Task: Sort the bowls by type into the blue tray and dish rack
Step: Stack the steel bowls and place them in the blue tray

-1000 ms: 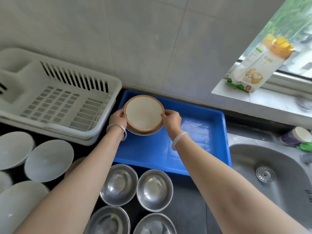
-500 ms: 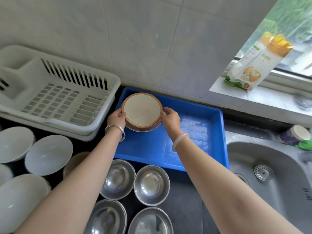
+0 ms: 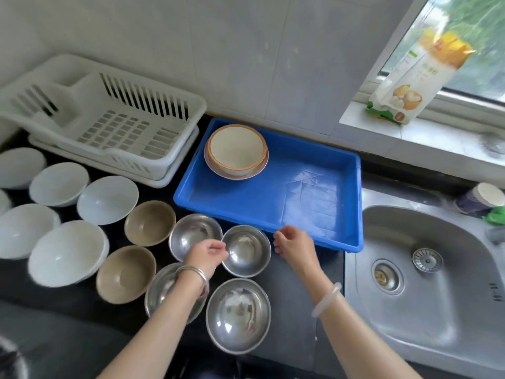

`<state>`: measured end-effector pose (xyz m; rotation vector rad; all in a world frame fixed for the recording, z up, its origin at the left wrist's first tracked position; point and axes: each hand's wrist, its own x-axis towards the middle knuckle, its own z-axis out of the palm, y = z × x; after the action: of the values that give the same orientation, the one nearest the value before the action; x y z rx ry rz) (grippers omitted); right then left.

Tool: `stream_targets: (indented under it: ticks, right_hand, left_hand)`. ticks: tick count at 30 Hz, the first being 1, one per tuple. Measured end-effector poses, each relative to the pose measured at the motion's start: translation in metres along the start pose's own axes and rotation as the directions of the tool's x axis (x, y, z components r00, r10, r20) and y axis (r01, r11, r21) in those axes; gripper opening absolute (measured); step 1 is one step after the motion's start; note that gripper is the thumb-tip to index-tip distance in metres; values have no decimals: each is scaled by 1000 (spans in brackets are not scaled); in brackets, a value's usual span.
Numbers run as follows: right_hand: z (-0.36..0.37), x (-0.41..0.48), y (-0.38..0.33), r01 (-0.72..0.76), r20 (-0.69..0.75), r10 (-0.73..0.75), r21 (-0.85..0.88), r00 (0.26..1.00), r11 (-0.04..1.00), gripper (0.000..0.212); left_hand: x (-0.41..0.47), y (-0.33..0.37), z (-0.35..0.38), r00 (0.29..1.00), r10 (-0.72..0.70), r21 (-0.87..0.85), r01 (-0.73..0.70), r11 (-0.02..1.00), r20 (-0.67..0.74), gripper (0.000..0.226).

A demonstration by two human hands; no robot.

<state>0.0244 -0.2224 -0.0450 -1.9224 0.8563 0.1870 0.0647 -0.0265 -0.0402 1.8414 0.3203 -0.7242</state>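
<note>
While both hands hover empty, quick rundown:
left hand [image 3: 208,253]: loosely curled, at steel bowl [image 3: 245,250] left rim
right hand [image 3: 294,247]: half-open, just right of it
stacked orange-rimmed bowls [image 3: 236,151]: blue tray [image 3: 314,209], far-left corner
dish rack [image 3: 109,116]: far left

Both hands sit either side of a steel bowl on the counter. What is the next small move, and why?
Probably close both hands on the steel bowl between them. The left hand is at its left rim and the right hand just off its right rim; both look empty. The orange-rimmed bowls already sit stacked in the blue tray, the dish rack holds nothing, and four steel bowls remain unsorted.
</note>
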Motion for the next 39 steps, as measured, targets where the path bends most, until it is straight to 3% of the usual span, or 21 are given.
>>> stream_targets:
  ticks: [3, 6, 10, 15, 18, 21, 26, 30, 33, 39]
  right_hand:
    - [6, -18, 28, -32, 42, 40, -167, 998, 985, 16]
    - [15, -22, 34, -89, 128, 90, -12, 988, 996, 15]
    - [19, -19, 26, -170, 131, 145, 203, 981, 964, 15]
    - [6, -28, 22, -147, 77, 133, 214, 988, 966, 25]
    - [-8, -34, 22, -154, 51, 147, 213, 988, 965, 19]
    - [-23, -36, 22, -130, 36, 125, 240, 991, 962, 14]
    - [-46, -39, 29, -123, -6, 128, 240, 992, 963, 13]
    - [-51, -46, 39, -159, -29, 166, 182, 986, 970, 14]
    - [-47, -51, 45, -166, -53, 173, 119, 983, 979, 15]
    - [-30, -55, 44, -193, -57, 197, 78, 979, 978, 16]
  left_hand:
    - [-20, -22, 9, 1000, 7, 101, -7, 995, 6, 23]
    - [-29, -31, 13, 999, 35, 233, -36, 972, 9, 19]
    - [-29, -36, 16, 998, 49, 383, -58, 922, 32, 29]
    - [-28, -40, 18, 996, 92, 515, -76, 854, -6, 31]
    - [-25, -41, 18, 995, 100, 524, -84, 848, -3, 23]
    - [-21, -42, 20, 995, 96, 452, -82, 888, -8, 19]
    - [-16, -36, 33, 999, 26, 77, -24, 997, -26, 20]
    - [-8, -30, 45, 997, -67, -175, 59, 983, -38, 26]
    - [-10, -26, 49, 992, -116, -370, 125, 921, 47, 28]
    - [-14, -23, 44, 974, -165, -360, 212, 909, 156, 24]
